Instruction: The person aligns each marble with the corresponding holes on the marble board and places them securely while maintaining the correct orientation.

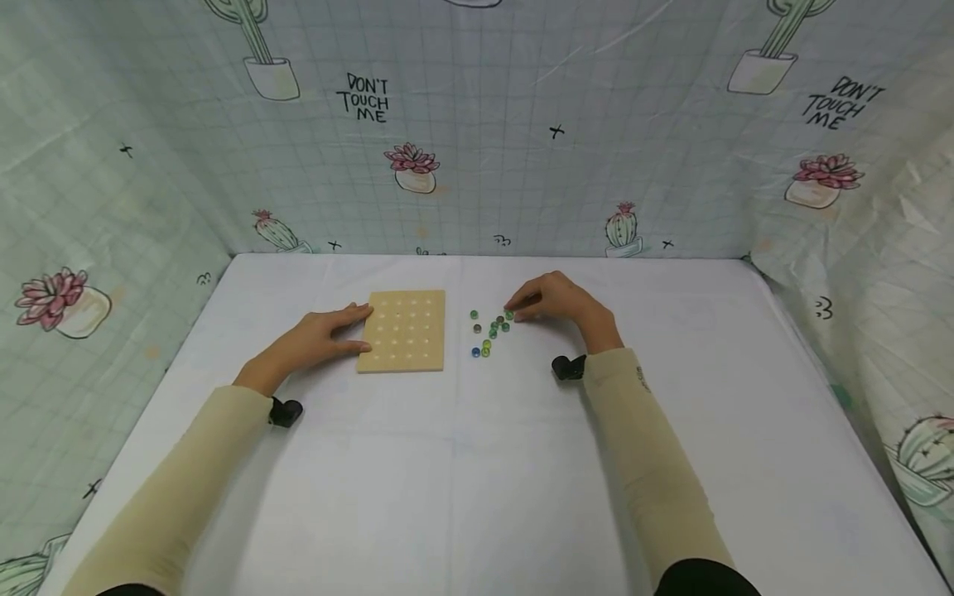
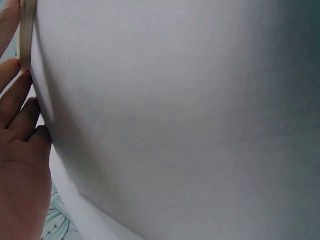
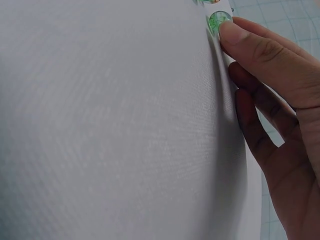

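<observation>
The right hand (image 1: pixel 561 296) pinches a green glass marble (image 3: pixel 217 21) between thumb and finger, down at the right side of the loose marbles (image 1: pixel 493 329). One blue marble (image 1: pixel 475 353) lies at their near end, touching or just beside a yellow-green one (image 1: pixel 486 352). Over to the left, the left hand (image 1: pixel 316 339), thumb and fingers spread, touches the left edge of the dotted yellow board (image 1: pixel 403 332), flat on the white-covered tabletop (image 1: pixel 447 480). Cactus-print cloth (image 1: pixel 484 182) hangs behind.

The wall cloth (image 1: pixel 484 149) reads "DON'T TOUCH ME" twice, at upper left and upper right.
</observation>
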